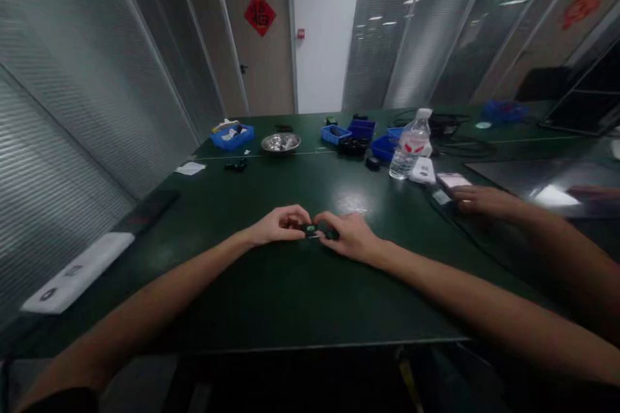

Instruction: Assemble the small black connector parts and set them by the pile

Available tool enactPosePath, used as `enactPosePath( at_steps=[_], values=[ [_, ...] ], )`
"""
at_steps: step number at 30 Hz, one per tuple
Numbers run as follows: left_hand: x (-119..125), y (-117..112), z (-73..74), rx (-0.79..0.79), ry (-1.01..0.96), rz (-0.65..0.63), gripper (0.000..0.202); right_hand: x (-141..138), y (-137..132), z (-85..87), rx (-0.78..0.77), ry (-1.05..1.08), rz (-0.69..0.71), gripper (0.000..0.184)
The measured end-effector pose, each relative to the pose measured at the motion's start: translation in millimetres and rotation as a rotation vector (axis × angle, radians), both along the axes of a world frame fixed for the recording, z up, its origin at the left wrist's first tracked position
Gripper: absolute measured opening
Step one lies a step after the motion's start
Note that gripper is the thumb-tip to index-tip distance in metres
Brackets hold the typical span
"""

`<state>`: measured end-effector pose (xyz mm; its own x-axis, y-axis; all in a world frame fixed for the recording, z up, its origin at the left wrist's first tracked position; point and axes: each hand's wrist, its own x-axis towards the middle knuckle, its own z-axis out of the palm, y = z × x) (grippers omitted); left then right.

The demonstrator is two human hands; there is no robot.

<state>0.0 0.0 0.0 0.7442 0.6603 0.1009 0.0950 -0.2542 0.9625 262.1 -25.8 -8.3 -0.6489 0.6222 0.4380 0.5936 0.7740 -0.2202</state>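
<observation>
Between my two hands, low over the dark green table (271, 297), is a small dark part with a green patch (310, 230), too small to name. My left hand (278, 226) pinches its left end between thumb and fingers. From the other side, my right hand (351, 235) grips the right end, where a dark rounded piece shows between thumb and forefinger. My fingers cover much of the part. Both forearms reach in from the near edge.
A co-worker's hand (484, 200) rests by a phone (453, 180) at right. Behind stand a water bottle (411, 145), blue baskets (335, 135), a metal bowl (281, 143) and another blue basket (233, 137). A black part (236, 166) lies left; a white box (80, 271) sits farther left.
</observation>
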Motion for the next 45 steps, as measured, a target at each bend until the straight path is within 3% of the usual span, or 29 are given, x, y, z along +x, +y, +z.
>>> enactPosePath(
  at_steps=[10,18,29,45],
  values=[
    [-1.9,-3.7,9.1,0.007,0.037,-0.018,0.037,-0.5,-0.4,4.5,-0.034,-0.091,-0.005,0.028],
    [-0.7,-2.1,4.8,-0.064,0.011,-0.058,0.042,1.9,2.3,1.0,-0.049,-0.090,0.000,0.026],
    [-1.2,-2.4,3.7,0.052,0.077,-0.078,0.045,0.8,1.3,2.0,-0.070,-0.113,-0.010,0.028],
    [3.5,-6.3,3.8,-0.007,-0.038,0.029,0.031,1.3,-2.0,7.3,-0.082,-0.008,-0.006,0.027]
  ],
)
